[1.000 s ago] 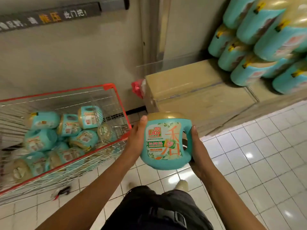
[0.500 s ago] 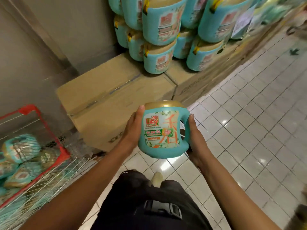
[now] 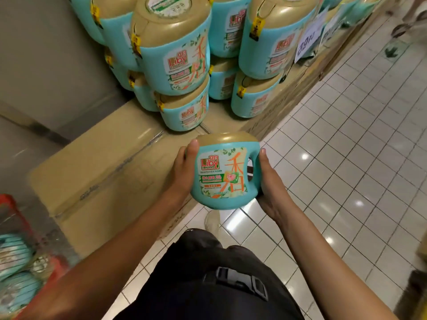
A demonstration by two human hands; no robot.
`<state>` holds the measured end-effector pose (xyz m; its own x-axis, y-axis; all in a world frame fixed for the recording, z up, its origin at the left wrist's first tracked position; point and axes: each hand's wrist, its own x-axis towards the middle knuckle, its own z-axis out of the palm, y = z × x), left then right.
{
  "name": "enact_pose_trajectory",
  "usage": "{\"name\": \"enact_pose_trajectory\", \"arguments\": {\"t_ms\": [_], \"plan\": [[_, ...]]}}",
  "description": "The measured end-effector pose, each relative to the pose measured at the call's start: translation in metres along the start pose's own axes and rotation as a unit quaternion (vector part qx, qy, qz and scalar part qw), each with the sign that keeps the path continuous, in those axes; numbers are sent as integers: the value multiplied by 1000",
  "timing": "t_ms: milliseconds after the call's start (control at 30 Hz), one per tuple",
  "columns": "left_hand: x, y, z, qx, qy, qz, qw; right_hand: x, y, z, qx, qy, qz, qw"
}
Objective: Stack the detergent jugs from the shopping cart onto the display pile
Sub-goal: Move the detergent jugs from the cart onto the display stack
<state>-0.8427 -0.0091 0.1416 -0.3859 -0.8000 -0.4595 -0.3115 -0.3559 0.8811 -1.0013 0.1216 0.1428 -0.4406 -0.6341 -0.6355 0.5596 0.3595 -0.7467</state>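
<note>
I hold a teal detergent jug (image 3: 225,172) with a gold cap upright between both hands, label facing me. My left hand (image 3: 183,169) grips its left side, thumb up along the edge. My right hand (image 3: 269,181) holds the handle side. Ahead and above stands the display pile (image 3: 175,56) of the same teal jugs, stacked in layers on cardboard boxes (image 3: 111,167). The red shopping cart (image 3: 13,211) shows at the lower left with more jugs (image 3: 13,257) inside.
A grey wall runs along the left behind the boxes. White tiled floor (image 3: 346,158) stretches to the right. A price sign (image 3: 308,42) hangs on the pile at the upper right. My dark shorts and a shoe show below the jug.
My view has swung right and closer to the pile. The cart has slid to the lower left edge. The jug stays held between both hands.
</note>
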Motion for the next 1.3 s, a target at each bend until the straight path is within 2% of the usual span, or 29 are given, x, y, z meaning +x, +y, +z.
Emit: {"name": "enact_pose_trajectory", "arguments": {"t_ms": [67, 167, 300, 467, 733, 833, 1033, 1300], "plan": [[13, 11, 2, -30, 17, 45, 998, 24, -13, 6, 10, 13, 1, 1000], [30, 22, 5, -64, -12, 113, 992, 58, -30, 12, 22, 39, 1, 999], [54, 28, 5, -71, -47, 147, 986, 92, -54, 24, 52, 44, -7, 998], [86, 14, 4, -93, -49, 163, 981, 120, -71, 41, 70, 52, -43, 995], [107, -20, 3, -62, -59, 146, 986, 135, -66, 47, 58, 10, -54, 997], [103, -26, 3, -56, -14, 130, 990, 136, -68, 45, 48, 0, -18, 999], [86, -17, 18, -75, 102, 149, 981, 145, -79, 44, 30, -33, 16, 999], [57, -6, 39, -94, 175, 128, 972, 144, -62, 13, -16, -72, 53, 996]]}}
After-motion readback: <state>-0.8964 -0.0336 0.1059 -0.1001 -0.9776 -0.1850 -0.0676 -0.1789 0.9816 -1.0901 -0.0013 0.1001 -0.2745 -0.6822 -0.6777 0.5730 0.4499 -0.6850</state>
